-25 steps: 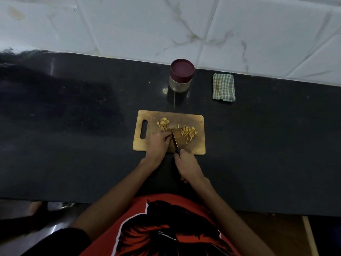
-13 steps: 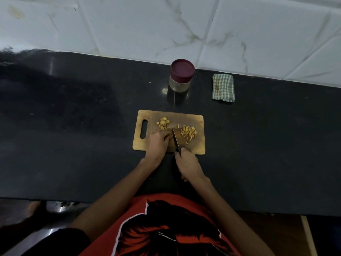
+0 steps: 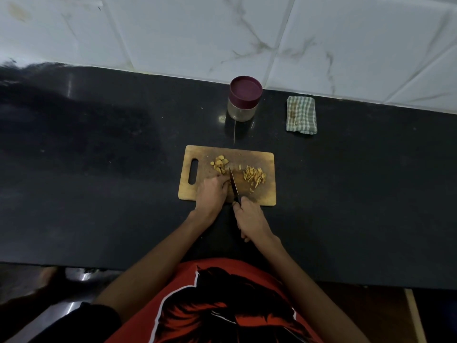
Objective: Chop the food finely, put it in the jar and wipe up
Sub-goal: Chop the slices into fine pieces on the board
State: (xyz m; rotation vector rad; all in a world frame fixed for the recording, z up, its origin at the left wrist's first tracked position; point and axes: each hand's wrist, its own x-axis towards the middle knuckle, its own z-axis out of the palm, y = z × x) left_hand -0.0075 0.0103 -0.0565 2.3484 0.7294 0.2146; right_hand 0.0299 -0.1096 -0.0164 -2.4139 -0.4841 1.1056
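Plainly mid-chop, seen from the head camera. Wooden cutting board (image 3: 262, 194) flat on the black countertop (image 3: 99, 194), handle slot to the left. Right hand (image 3: 252, 220) at the board's near edge, fingers curled tight round the knife (image 3: 233, 184) handle; dark blade angled away across the board, tip pointing towards the far edge. Whether the blade edge touched the wood: could not tell. Left hand (image 3: 212, 194) laid on the board just left of the blade, fingers bent down and bunched together near the steel, apparently pressing on a bit of food; the piece itself hidden under the fingertips, so grip not confirmed.

Two lots of yellowish food on the board. Chunky pieces (image 3: 220, 164) in a small heap beyond the left hand, just left of the knife tip. Thin slivers (image 3: 254, 177) scattered on the right of the blade, a few strays beside them. Blade between the two heaps.

Jar (image 3: 244, 100) upright behind the board, near the wall, apart from the board; clear body, maroon lid seated on top. Contents too dim to make out. Folded green-and-white checked cloth (image 3: 301, 115) lying on the counter to the right of the jar, apart from it, close to the white marbled tiles (image 3: 222, 33).

Red shirt with a dark print (image 3: 222, 305) at the bottom of the view, both forearms bare.
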